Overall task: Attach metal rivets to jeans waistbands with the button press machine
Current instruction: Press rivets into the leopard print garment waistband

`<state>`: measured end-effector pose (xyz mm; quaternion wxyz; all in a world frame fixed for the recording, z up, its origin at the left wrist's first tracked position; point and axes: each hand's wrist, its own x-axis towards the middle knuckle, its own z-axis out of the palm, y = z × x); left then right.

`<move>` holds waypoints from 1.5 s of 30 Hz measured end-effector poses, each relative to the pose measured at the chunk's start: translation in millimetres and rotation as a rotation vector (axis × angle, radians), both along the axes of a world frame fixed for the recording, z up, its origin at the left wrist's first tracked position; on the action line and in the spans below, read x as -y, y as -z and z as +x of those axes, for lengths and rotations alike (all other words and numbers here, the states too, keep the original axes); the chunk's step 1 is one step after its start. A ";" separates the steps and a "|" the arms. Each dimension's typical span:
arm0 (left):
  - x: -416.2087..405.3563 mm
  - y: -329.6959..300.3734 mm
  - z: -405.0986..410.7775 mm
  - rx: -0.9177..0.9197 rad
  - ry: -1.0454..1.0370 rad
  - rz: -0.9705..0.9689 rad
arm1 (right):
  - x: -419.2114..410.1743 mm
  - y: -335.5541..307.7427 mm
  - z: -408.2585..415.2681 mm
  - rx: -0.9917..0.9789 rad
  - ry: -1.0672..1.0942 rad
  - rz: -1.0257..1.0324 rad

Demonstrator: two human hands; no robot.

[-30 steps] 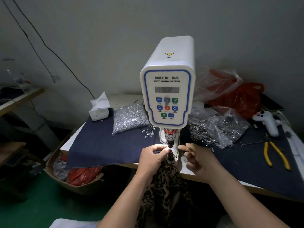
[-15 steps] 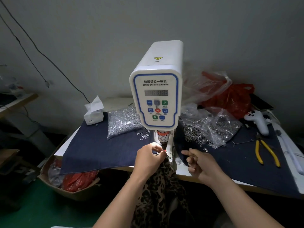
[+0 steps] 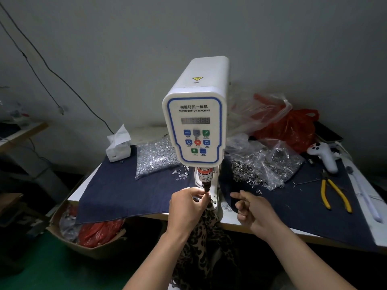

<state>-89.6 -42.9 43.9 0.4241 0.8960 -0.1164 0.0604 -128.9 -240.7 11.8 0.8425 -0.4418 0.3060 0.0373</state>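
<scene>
Left hand (image 3: 187,206) pinches something small, likely a rivet, at the punch tip (image 3: 206,188) of the button press machine (image 3: 194,122), right hand (image 3: 252,208) loosely curled and empty at its 3 o'clock; risk: fingertips crushed if the press cycles; no jeans waistband identifiable.

Both bare forearms reached up and forward from the bottom edge, converging toward the middle. The left hand (image 3: 187,208) was raised highest, its back turned to the camera, wrist bent slightly inward, with the thumb and first fingers (image 3: 196,192) curled together in a pinch at their tips; what they held was too small to tell. The right hand (image 3: 254,210) sat lower and apart to the right, knuckles outward, its index finger and thumb reaching left while the other 3 fingers curled loosely into the palm, holding nothing visible.
</scene>
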 end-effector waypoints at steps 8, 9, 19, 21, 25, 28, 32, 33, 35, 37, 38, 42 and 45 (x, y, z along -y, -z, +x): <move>-1.3 -2.6 -2.3 0.056 0.020 0.049 | 0.1 1.2 -1.2 0.010 0.006 -0.006; -1.3 -2.8 -2.5 0.055 0.019 0.054 | 0.1 1.1 -1.3 0.010 0.005 -0.005; -6.5 -3.2 1.8 -0.124 -0.038 -0.066 | -2.2 1.4 -6.5 0.067 -0.033 -0.143; -15.3 -5.5 3.7 -0.315 -0.075 -0.313 | -7.5 0.0 -14.7 0.171 -0.174 -0.405; -36.5 -16.6 -0.1 -0.547 0.139 -0.595 | -23.5 -9.6 -31.4 0.418 -0.619 -0.867; -46.5 -25.5 0.2 -0.554 0.292 -0.702 | -27.7 -25.0 -31.0 0.495 -0.850 -1.075; -61.0 -33.3 3.2 -0.469 0.348 -0.544 | -18.0 -42.1 -30.1 0.479 -0.806 -0.922; -64.8 -35.6 2.7 -0.472 0.368 -0.421 | -13.8 -45.9 -30.1 0.422 -0.720 -0.756; -72.2 -41.1 1.6 -0.547 0.460 -0.112 | -9.0 -54.3 -30.0 0.319 -0.615 -0.496; -75.9 -47.6 0.4 -0.650 0.562 0.100 | -9.7 -60.3 -29.7 0.293 -0.605 -0.424; -77.0 -48.2 0.4 -0.669 0.592 0.100 | -10.2 -61.2 -29.4 0.294 -0.613 -0.413; -76.8 -42.8 -2.5 -0.663 0.595 -0.371 | -6.5 -72.3 -30.7 0.239 -0.695 -0.397; -74.9 -39.2 -5.9 -0.694 0.601 -0.626 | -1.0 -83.0 -36.0 0.222 -0.894 -0.675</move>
